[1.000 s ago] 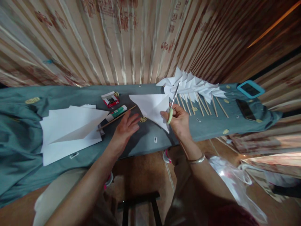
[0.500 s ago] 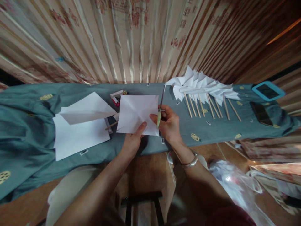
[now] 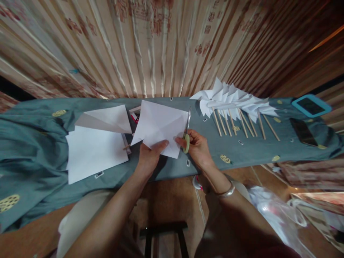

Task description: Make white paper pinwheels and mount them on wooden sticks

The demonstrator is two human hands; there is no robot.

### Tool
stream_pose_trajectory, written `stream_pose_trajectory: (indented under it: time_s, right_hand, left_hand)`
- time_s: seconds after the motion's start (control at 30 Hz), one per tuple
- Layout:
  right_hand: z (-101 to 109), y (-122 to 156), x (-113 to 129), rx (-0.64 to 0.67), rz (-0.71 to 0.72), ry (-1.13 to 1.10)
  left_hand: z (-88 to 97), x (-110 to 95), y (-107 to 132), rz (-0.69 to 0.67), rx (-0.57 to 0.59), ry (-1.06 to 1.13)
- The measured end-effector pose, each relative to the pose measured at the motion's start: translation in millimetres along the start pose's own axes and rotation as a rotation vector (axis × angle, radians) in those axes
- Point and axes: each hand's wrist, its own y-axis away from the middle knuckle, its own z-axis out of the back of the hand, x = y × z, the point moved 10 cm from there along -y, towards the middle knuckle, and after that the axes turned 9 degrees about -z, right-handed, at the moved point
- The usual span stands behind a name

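Observation:
A square sheet of white paper [image 3: 163,123] with crossing fold lines is held over the table, tilted, a slit showing at its lower left. My left hand [image 3: 150,154] grips its lower edge, thumb on top and fingers hidden underneath. My right hand [image 3: 197,147] has its fingers round the pale green handles of a pair of scissors [image 3: 187,141]. The blades point away from me along the paper's right edge, and the right thumb rests on or very near the sheet. Left of the hands lies a stack of white paper [image 3: 96,152] with a folded sheet [image 3: 107,118] behind it.
Several white paper pinwheels [image 3: 231,96] on wooden sticks [image 3: 249,123] lie in an overlapping row at the right. Beyond them are a blue-framed tablet [image 3: 311,105] and a dark phone [image 3: 303,132]. A small box [image 3: 134,114] sits partly behind the held paper. A curtain [image 3: 158,50] hangs along the table's far side.
The paper has turned clockwise and tilted in my left hand, so its slit now gapes. My right hand and the scissors have shifted slightly right and nearer me.

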Motion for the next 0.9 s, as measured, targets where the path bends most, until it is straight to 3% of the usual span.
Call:
stream_pose_trajectory:
  time_s: [0.3, 0.43, 0.67, 0.9]
  right_hand:
    - [4.2, 18.4, -4.9, 0.093, 0.008, 0.242]
    - [-0.1, 30.6, -19.0, 0.232, -0.057, 0.312]
    - [0.3, 38.6, -30.3, 0.326, -0.113, 0.355]
    - [-12.3, 48.7, -36.1, 0.490, -0.181, 0.454]
  left_hand:
    - [9.7, -2.1, -11.0, -0.028, -0.046, 0.012]
    - [21.2, -6.0, -18.8, -0.090, -0.113, 0.009]
    - [18.7, -0.8, -17.7, -0.071, -0.092, -0.016]
    - [29.1, -16.4, -23.8, -0.159, -0.145, 0.038]
